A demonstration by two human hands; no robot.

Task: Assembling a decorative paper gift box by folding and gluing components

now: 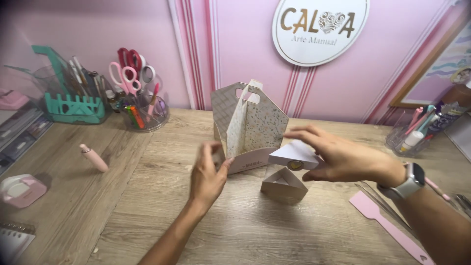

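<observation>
Hiding behind right hand (343,158): white triangular box (293,156)

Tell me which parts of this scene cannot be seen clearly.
Head view only:
- Left hand: fingertips blurred against the paper box; its grip is unclear.
- White triangular box: right end hidden under the right hand.
- Pink paddle tool: tip cut off by the bottom edge.
- Notebook: cut off at the left corner.

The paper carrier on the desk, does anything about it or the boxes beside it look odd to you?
Nothing stands out. The paper carrier stands upright, the left hand touches its base, the right hand holds a wedge box above another wedge box.
</observation>
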